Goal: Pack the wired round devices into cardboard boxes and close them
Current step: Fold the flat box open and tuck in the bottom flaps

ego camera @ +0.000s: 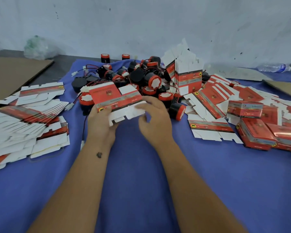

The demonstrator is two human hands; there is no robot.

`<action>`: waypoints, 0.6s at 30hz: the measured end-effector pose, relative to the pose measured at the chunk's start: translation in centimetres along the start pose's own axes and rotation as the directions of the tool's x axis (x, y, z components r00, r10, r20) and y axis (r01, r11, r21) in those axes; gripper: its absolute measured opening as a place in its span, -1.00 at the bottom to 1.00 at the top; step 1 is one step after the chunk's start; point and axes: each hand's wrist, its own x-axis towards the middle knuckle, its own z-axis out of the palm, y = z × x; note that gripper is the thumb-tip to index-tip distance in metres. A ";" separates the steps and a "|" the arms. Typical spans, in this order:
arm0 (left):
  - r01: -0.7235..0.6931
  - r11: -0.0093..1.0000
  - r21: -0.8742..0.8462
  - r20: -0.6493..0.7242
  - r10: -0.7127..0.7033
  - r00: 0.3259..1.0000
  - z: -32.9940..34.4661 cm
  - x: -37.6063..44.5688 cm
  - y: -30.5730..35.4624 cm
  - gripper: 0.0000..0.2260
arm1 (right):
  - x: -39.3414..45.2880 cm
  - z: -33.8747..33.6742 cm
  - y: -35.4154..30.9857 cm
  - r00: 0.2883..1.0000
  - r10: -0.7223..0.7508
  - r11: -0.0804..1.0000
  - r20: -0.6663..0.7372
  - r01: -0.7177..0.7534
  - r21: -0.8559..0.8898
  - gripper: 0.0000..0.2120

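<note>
The words on the flat box (pixel 117 98) at 12 o'clock and the closed boxes (pixel 255 137) at 3 o'clock are too blurry to read.

Makeshift packing workshop, blue cloth (pixel 141 174) spread as work surface, heaps of flat printed cartons (pixel 23 118), pile of wired round devices (pixel 141 76), finished boxes (pixel 255 137), scuffed bare wall (pixel 141 22), loose cardboard sheets (pixel 12 73)
</note>
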 end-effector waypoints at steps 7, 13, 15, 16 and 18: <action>-0.083 0.968 0.237 0.132 0.053 0.990 0.5 -0.2 -0.6 -0.73 | 1.4 -2.0 0.6 0.787 0.489 0.520 0.378 -0.610 0.597 -0.77; -0.195 0.934 0.300 0.287 0.106 0.952 1.4 -1.4 -0.9 -0.47 | 0.8 -2.0 0.4 0.862 0.417 0.615 0.288 -0.501 0.609 -0.55; -0.218 0.938 0.270 0.369 0.109 0.923 1.8 -2.0 -1.0 -0.46 | 0.7 -1.8 -0.6 0.876 0.372 0.643 0.306 -0.481 0.595 -0.52; -0.223 0.946 0.235 0.400 0.115 0.909 1.9 -2.1 -1.0 -0.47 | 0.5 -1.5 -1.1 0.882 0.351 0.666 0.314 -0.471 0.579 -0.53; -0.184 0.968 0.169 0.432 0.095 0.897 1.8 -2.2 -0.7 -0.45 | 0.1 -0.7 -1.8 0.896 0.300 0.701 0.327 -0.440 0.561 -0.51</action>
